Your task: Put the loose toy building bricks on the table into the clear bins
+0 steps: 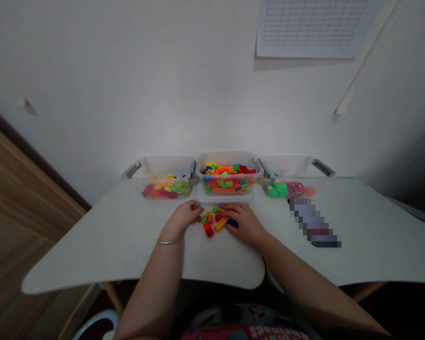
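Note:
A small cluster of plastic building bricks lies on the white table between my hands. My left hand (188,213) is closed at the cluster's left side, its fingers curled round a small red brick (199,219) that is partly hidden. Close to it are a green brick (203,219), an orange brick (209,216) and a red-orange piece (208,230). My right hand (246,223) rests over the right side, fingers apart and bent. A dark blue brick (233,223) shows under its palm, and a long yellow brick (220,224) lies by the fingertips.
Behind the hands stands a clear box (230,177) heaped with bricks, with a white lid (205,199) before it. Clear boxes flank it: the left box (166,165) holds bricks, the right box (286,165) colourful toys. A blurred phone-like object (313,224) lies right. A wall rises behind.

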{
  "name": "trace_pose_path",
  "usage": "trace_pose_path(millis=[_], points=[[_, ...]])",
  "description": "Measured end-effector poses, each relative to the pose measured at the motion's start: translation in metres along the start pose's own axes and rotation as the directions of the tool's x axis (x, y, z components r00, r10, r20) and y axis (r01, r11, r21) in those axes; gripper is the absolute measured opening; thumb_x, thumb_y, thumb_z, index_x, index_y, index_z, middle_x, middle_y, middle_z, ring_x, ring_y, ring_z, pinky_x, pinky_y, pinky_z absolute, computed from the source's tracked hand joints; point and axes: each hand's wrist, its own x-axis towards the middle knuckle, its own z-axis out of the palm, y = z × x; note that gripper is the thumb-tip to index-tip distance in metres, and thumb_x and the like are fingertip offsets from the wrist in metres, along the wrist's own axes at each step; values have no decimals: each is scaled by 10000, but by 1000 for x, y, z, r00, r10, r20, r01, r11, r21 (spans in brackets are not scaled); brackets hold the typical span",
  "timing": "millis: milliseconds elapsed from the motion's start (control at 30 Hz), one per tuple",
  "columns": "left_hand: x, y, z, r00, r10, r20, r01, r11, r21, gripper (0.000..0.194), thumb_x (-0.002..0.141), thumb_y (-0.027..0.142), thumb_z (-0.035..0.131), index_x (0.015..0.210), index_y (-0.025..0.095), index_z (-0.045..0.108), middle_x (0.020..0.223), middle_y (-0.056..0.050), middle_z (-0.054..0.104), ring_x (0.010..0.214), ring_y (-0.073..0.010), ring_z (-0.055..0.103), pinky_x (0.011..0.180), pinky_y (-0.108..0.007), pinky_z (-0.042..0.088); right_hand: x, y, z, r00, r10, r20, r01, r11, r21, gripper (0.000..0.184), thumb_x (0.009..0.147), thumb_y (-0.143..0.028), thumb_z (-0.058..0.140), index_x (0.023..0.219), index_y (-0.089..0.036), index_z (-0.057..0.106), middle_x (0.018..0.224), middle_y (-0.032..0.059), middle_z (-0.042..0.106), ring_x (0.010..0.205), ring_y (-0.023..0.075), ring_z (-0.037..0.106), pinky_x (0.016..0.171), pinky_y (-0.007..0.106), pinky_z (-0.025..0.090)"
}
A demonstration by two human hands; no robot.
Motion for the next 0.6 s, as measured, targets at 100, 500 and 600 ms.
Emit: trace_pose_path(millis=[100, 500, 600], points=[[1, 1, 5, 1000, 13, 19, -11, 994, -105, 179, 770, 339, 574, 785, 161, 589, 613, 6, 608, 513, -126, 551, 517, -251, 434, 0, 8, -2, 1000, 11, -26, -10, 1000, 19, 371, 803, -231, 706, 1171, -247, 666, 1226, 72, 647, 1168, 232, 538, 1037, 419, 411], [-1, 14, 20, 867, 439, -234, -353, 874, 334, 188, 806, 173, 564, 944, 170, 692, 979, -90, 670, 959, -223, 611, 913, -388, 499, -8, 29, -23, 997, 1, -81, 4, 998, 65, 353, 680, -223, 802, 1000, -193, 655, 1217, 118, 618, 1143, 270, 542, 997, 451, 458], [-1, 12, 21, 845, 451, -287, -300, 845, 444, 217, 790, 138, 570, 957, 175, 703, 1009, -99, 659, 996, -247, 591, 941, -418, 487, -10, 30, -25, 995, -65, -75, 68, 997, 33, 232, 695, -189, 773, 897, -210, 661, 1211, 103, 624, 1145, 269, 545, 990, 451, 465]])
